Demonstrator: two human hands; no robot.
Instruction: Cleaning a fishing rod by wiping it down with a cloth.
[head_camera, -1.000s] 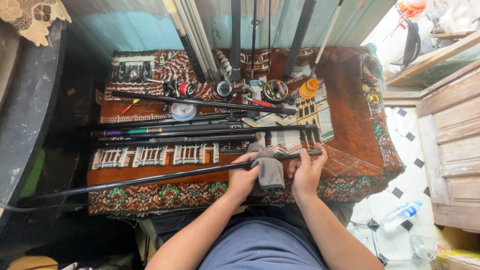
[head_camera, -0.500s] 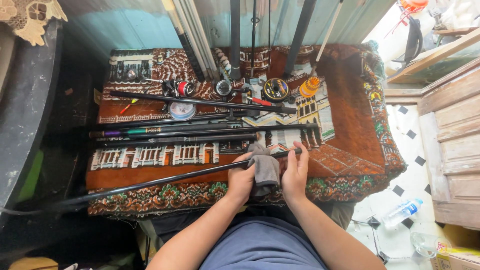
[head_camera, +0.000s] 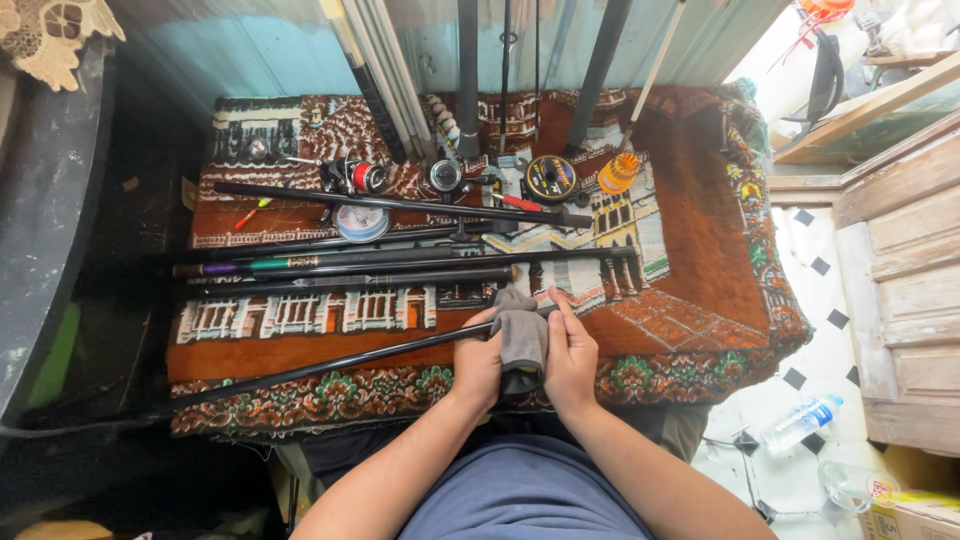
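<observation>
A long thin black fishing rod section (head_camera: 300, 372) lies slantwise across the near edge of a patterned red-brown woven rug (head_camera: 700, 270), its far end running off to the left into the dark and its near end disappearing into a folded grey cloth (head_camera: 522, 338) in front of the person. The left hand (head_camera: 478, 365) is closed around the rod just left of the cloth, fingers curled over it. The cloth sits between both hands, wrapped over the rod. The right hand (head_camera: 572, 360) presses against the cloth's right side, fingers held together and pointing away from the body, thumb against the fabric.

Farther back on the rug, going left to right, about four more dark rod sections (head_camera: 400, 262) lie roughly parallel, one with purple and green bands near its left end. Beyond them sit a red spinning reel (head_camera: 365, 177), a flat clear spool of line (head_camera: 361, 222), a silver reel (head_camera: 444, 176), a round black spool with yellow line (head_camera: 551, 179) and a small orange spool (head_camera: 618, 173). Several more poles lean upright against the teal wall behind the rug; their exact count cannot be told.

On the checkered floor to the right lies one clear plastic bottle with a blue label (head_camera: 803, 422), near a wooden cabinet (head_camera: 910, 290).
</observation>
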